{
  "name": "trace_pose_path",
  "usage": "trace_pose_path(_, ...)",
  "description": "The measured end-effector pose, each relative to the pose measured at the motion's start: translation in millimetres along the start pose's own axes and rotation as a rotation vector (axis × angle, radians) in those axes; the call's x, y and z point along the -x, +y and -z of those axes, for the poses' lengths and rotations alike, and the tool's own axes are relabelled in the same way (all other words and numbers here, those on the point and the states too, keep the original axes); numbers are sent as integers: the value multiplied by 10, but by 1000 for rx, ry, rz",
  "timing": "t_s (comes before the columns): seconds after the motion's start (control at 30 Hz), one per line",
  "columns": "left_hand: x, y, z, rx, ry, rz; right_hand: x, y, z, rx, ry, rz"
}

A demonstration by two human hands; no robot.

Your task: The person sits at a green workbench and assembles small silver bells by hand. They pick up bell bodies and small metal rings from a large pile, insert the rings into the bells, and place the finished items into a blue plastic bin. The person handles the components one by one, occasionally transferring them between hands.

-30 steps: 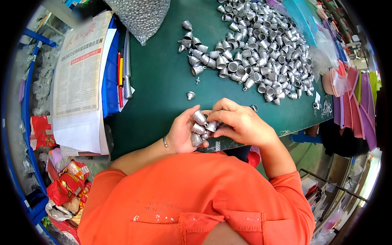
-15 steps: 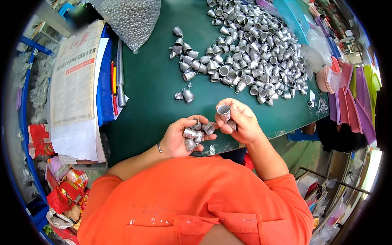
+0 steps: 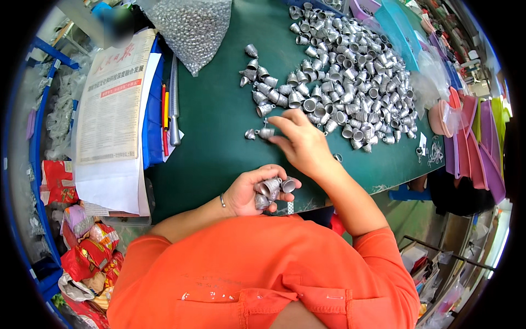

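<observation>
**Right hand reaches a loose bell cap while the left cups a handful**

The left hand [image 3: 249,192] lies near the table's near edge, palm up, its grip curled around several small silver metal bell-shaped caps [image 3: 272,188] that rest in the palm and against the fingertips. The right hand [image 3: 300,141] stretches forward over the green table [image 3: 219,126], fingers extended and slightly spread; its fingertips touch a single bell cap [image 3: 266,132], with another tiny one [image 3: 250,134] just beside it. Whether the cap is already pinched cannot be told.

Beyond the right hand spreads a large heap of the same silver caps [image 3: 350,77], covering much of the far right of the table. A clear bag of small metal pieces [image 3: 192,27] lies at the far edge. To the left are a newspaper [image 3: 112,104], a blue folder [image 3: 153,126] under it, red and yellow pencils [image 3: 164,118] and a grey metal rod [image 3: 174,104]. The person wears an orange shirt [image 3: 263,274].
</observation>
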State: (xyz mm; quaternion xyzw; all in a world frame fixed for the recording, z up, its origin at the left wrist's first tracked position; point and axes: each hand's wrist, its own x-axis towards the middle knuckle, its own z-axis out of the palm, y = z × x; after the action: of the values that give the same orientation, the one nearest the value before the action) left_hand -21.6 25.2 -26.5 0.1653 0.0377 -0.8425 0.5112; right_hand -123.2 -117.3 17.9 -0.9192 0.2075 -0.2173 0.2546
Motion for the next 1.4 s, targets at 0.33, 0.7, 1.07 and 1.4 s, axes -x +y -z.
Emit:
trace_pose_path(0.33,-10,-23,-95,55,25,-41,-63,205,225,-862,-524,-284)
trace_pose_path(0.7,-15,-14,-3,88,-32,-35,-305,176,-232,209,-92,0)
trace_pose_path(1.07,-15,-50,-36,37,42,-68,62,164,77,-683,-8,83)
trace_pose_path(1.4,-23,-29,-89,38,29,-73,5,-51,314,-881,-497,-508)
